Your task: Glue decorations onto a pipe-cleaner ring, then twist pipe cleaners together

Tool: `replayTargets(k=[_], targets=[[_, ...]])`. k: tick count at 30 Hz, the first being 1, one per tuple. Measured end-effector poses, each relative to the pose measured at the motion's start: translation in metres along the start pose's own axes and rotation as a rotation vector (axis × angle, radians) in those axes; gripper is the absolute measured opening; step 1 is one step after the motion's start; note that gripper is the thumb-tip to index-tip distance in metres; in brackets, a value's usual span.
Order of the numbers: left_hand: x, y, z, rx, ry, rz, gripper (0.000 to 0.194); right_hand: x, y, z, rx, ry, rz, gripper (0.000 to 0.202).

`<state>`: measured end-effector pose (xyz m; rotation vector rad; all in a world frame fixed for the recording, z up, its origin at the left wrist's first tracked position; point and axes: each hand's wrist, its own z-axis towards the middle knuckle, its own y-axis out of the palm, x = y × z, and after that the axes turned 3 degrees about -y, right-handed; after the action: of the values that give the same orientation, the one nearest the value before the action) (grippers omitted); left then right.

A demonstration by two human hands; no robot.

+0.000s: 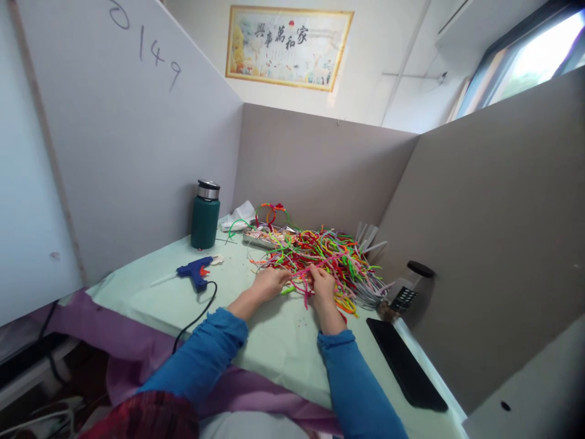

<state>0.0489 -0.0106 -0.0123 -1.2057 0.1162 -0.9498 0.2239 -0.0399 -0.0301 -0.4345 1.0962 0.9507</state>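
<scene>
A large tangled pile of colourful pipe cleaners (338, 250) lies at the back right of the table. At the pile's near edge, my left hand (273, 282) pinches one end of a pink pipe cleaner (299, 274). My right hand (322, 284) is closed on the same pink strand, a short way to the right. More pink strands hang down between the two hands. The fingertips are small in view and partly merge with the pile behind them.
A blue glue gun (195, 272) with a black cord and a green bottle (205, 216) stand left. Behind are a metal tray (259, 239) and white tissue (241, 216). To the right are a black slab (404, 363) and a clear jar (408, 289). Grey partitions (315, 158) enclose the table.
</scene>
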Motion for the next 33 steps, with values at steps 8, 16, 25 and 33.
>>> replayTargets(k=[8,16,25,33], targets=[[-0.004,-0.002,0.004,-0.023,0.023,-0.138,0.035,-0.008,-0.009,0.003,0.079,0.197,0.192,0.039],[-0.006,0.001,0.006,-0.026,0.017,-0.231,0.036,-0.009,0.017,-0.019,-0.341,0.153,0.041,0.038],[-0.011,0.003,0.012,-0.073,-0.037,-0.325,0.037,-0.003,0.007,-0.010,-0.132,0.041,0.018,0.038],[-0.002,-0.009,0.002,-0.329,0.058,-0.543,0.041,0.008,0.005,-0.003,-0.061,0.072,0.049,0.038]])
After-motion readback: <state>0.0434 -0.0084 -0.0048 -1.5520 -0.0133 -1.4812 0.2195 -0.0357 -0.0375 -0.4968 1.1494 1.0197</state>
